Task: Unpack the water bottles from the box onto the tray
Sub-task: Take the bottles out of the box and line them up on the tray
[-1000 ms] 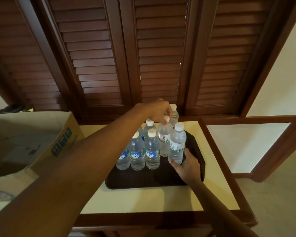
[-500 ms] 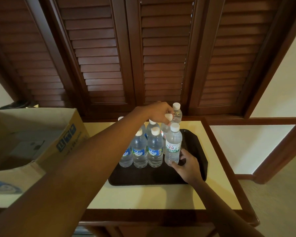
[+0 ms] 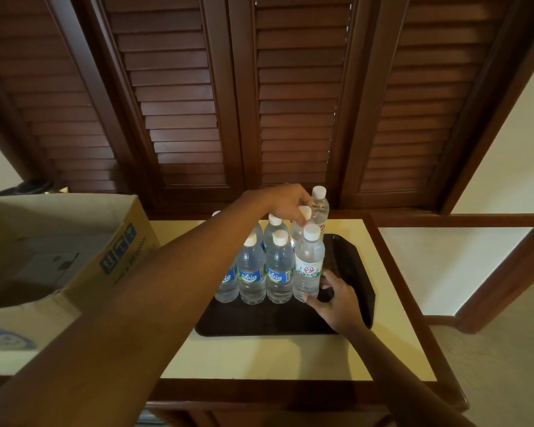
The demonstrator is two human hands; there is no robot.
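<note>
Dark louvred shutters [image 3: 182, 97] behind cream bench [image 3: 259, 355]. Water bottles [image 3: 278, 266] upright, clustered on dark tray [image 3: 346, 263]. Left hand [image 3: 285, 201] grip pinching far bottle's cap [image 3: 305, 212]. Right hand [image 3: 336, 298] grip curled loosely at near-right bottle [image 3: 309, 266] base. Open box [image 3: 74, 241] left.

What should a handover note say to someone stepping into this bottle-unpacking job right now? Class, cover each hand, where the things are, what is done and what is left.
Left hand: reaching across, fingertips on the cap of a back-row bottle on the tray.
Right hand: at the base of the front right bottle, fingers loosely around it.
Tray: dark, on the cream table top, with a cluster of upright water bottles at its far side; front half bare.
Box: open, to the left; its inside is too dim to count bottles.
Done: several bottles unpacked.
Left: let go, check the box, move any remaining bottles over.
</note>
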